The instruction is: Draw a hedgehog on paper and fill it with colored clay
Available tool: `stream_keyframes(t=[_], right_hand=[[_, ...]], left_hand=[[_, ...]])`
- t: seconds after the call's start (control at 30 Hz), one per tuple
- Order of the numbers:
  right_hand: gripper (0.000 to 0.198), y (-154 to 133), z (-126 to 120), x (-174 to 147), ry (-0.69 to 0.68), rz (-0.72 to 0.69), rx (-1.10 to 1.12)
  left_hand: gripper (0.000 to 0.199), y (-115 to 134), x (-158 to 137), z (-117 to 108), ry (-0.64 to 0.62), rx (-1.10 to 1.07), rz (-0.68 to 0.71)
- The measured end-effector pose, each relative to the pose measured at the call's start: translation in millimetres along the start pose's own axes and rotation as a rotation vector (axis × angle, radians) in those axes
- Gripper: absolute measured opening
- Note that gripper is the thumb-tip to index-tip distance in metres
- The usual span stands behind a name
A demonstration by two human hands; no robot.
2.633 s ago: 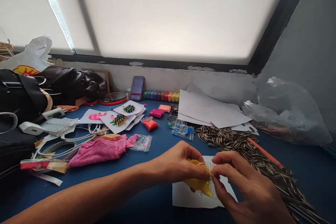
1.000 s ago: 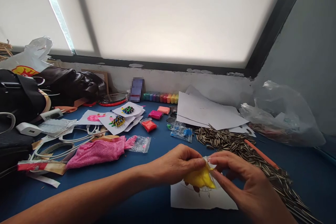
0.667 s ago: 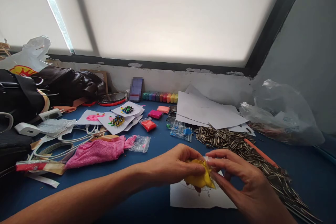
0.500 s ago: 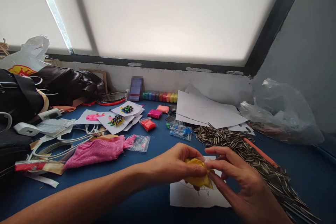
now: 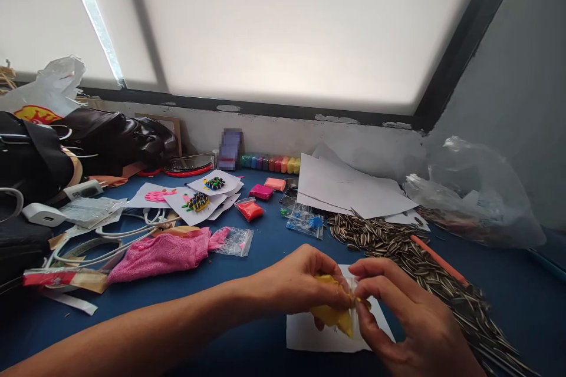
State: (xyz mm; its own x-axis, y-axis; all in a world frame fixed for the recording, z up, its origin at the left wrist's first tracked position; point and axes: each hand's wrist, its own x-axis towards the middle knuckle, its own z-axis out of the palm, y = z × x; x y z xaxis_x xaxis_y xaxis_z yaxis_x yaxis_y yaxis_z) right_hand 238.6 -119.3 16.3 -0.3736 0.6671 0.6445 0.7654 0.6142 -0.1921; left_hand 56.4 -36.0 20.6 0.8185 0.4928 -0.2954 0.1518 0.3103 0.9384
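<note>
My left hand [image 5: 300, 280] is closed around a small clear plastic bag of yellow modelling clay [image 5: 329, 313], thumb on top. At the bag's open right end, the thumb and forefinger of my right hand [image 5: 415, 318] pinch a bit of yellow clay; the other fingers are curled above. Both hands are over a white sheet of paper [image 5: 305, 337], whose pencil marks are mostly covered by the bag and fingers.
Striped sunflower seeds [image 5: 398, 244] lie spread to the right, with an orange stick [image 5: 437, 259] on them. Beyond are red clay [image 5: 250, 210], blue clay in a bag [image 5: 305, 222] and stacked paper [image 5: 349, 185]. A pink cloth [image 5: 163, 256] and white cables lie left.
My right thumb and fingers have closed from a looser hold into a pinch at the bag's mouth, where a bit of yellow now shows. The bag has tilted and dropped slightly.
</note>
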Motion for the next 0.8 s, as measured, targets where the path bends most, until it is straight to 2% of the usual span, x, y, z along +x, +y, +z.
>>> stream_keyframes(t=[0.07,0.13,0.17,0.23,0.33,0.43,0.47,0.53,0.57,0.63,0.7,0.8], right_hand=[[0.012,1.0,-5.0,2.6,0.065,0.109,0.018],[0.006,3.0,-12.1,6.9,0.125,0.406,0.063],[0.008,4.1,-15.5,9.3,0.132,0.527,0.117],[0.019,5.6,-20.2,13.9,0.097,0.667,0.265],[0.028,4.2,-20.4,18.3,0.058,0.755,0.400],[0.028,0.2,-16.1,19.6,-0.028,0.781,0.465],[0.029,-0.8,-14.6,19.6,-0.058,0.794,0.478],[0.031,-2.0,-11.4,19.1,-0.101,0.819,0.494],[0.033,-2.3,-9.8,18.6,-0.117,0.828,0.503],[0.035,-3.1,-6.5,17.3,-0.142,0.846,0.539],[0.035,-4.8,-3.6,15.6,-0.146,0.869,0.576],[0.035,-8.0,-0.9,12.9,-0.110,0.859,0.562]], left_hand=[[0.022,2.1,0.7,-1.4,0.017,0.043,-0.004],[0.020,6.6,1.3,-6.8,0.056,0.095,0.015],[0.019,9.5,1.5,-11.5,0.083,0.124,0.040],[0.020,15.0,1.8,-24.9,0.170,0.204,0.122],[0.018,17.6,3.3,-50.2,0.334,0.470,0.212],[0.015,11.5,6.9,-68.5,0.523,0.896,0.302],[0.023,9.1,7.8,-70.4,0.616,1.048,0.355],[0.040,6.9,8.0,-66.4,0.697,1.238,0.487],[0.039,7.5,7.0,-60.9,0.690,1.259,0.555],[0.024,11.5,2.7,-45.8,0.547,1.159,0.600],[0.018,16.5,-3.1,-30.0,0.389,0.912,0.505],[0.037,19.0,-9.4,-15.4,0.033,0.496,0.300]])
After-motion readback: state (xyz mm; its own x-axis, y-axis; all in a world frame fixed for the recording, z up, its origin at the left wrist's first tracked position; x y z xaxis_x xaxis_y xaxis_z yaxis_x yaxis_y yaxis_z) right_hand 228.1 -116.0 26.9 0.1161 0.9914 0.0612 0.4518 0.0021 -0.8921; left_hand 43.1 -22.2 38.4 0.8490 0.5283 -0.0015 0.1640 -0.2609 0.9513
